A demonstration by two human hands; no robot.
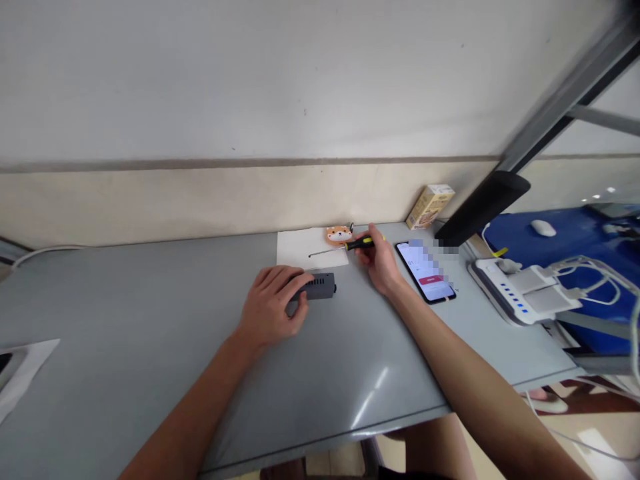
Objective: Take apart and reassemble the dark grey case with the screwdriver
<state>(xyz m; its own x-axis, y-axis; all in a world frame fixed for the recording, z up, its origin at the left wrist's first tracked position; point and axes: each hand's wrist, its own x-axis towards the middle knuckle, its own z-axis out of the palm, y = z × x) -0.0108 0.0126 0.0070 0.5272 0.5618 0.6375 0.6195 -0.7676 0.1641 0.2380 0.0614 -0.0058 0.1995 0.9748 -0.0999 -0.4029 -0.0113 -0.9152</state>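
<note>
left hand point(270, 303) has room leftward; phone point(419, 270) obstructs rightward of right hand point(383, 267).

From here I see a matt plastic box point(321, 287), smooth metal screwdriver shaft point(327, 252), glossy table point(325, 393) front edge.

The left hand point(274, 303) hides one end of a grey box point(323, 287) from us, while the right hand point(379, 261) covers part of a screwdriver point(357, 244) whose tip is too small for us to make out. Pixelated blocks mask part of a phone point(417, 275); lettering on a carton point(430, 207) escapes us. At left, the picture's edge crops a white sheet point(31, 367) and a dark object point(5, 361) we cannot identify. Both forearms point(200, 400) run off the bottom.
</note>
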